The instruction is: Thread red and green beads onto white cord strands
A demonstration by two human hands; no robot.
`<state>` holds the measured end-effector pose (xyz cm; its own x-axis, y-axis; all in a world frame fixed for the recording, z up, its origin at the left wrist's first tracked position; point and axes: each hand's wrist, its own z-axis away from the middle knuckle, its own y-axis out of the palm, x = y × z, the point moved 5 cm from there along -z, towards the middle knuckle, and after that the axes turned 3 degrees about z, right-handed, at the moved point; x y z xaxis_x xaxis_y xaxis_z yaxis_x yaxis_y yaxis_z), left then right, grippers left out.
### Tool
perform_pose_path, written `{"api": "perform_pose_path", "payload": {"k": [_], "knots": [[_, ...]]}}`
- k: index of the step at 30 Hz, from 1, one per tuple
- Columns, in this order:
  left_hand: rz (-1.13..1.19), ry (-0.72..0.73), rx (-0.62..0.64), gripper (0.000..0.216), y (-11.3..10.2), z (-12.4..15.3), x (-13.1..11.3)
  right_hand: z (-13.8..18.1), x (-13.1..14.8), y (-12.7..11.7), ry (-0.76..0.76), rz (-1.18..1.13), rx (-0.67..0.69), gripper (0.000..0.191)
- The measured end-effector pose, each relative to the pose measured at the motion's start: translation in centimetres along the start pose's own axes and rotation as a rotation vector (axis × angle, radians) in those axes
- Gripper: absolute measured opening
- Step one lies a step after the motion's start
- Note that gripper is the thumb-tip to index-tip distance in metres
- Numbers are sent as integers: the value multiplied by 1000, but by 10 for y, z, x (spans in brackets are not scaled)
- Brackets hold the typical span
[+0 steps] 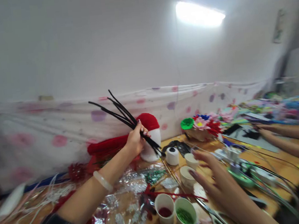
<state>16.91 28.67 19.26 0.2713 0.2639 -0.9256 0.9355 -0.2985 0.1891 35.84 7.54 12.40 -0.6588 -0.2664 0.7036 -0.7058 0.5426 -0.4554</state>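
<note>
My left hand [136, 139] is closed around a bundle of black pipe cleaners [124, 115], raised over the table. Their upper ends fan out to the left, and the lower ends poke out below the fist. Directly behind stands a white head-shaped form [155, 138] with a fuzzy red top [149, 121]. My right hand [215, 176], slightly blurred, reaches in with fingers spread and nothing in them. It hovers close to some pale paper cups [187, 176]. Nearer to me, one cup [164, 209] has dark red bits inside and another [185, 212] has green bits.
A white spool [172, 156] stands beside the head form. Scissors [215, 215] lie under my right forearm. Clear plastic bags [121, 206] cover the front left. Felt-like flowers [200, 123] fill a basket at the back. Cords cross the right side, where another person's arms [281, 139] reach in.
</note>
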Motion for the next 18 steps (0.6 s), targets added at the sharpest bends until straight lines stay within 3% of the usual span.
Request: {"api": "perform_pose_path", "payload": {"k": [2, 5, 8, 13, 16, 18], "knots": [[114, -73, 104, 57, 49, 35, 13, -31, 21, 12, -69, -31, 119, 54], [211, -165, 163, 59, 91, 73, 29, -59, 31, 25, -99, -87, 237, 26], [220, -223, 148, 60, 100, 83, 39, -60, 25, 27, -81, -178, 362, 13], [150, -265, 144, 63, 107, 78, 53, -48, -1, 28, 49, -385, 586, 26], [110, -294, 189, 55, 121, 78, 58, -55, -28, 23, 147, -435, 536, 29], [82, -311, 207, 47, 124, 79, 57, -66, -51, 7, 190, -444, 440, 28]]}}
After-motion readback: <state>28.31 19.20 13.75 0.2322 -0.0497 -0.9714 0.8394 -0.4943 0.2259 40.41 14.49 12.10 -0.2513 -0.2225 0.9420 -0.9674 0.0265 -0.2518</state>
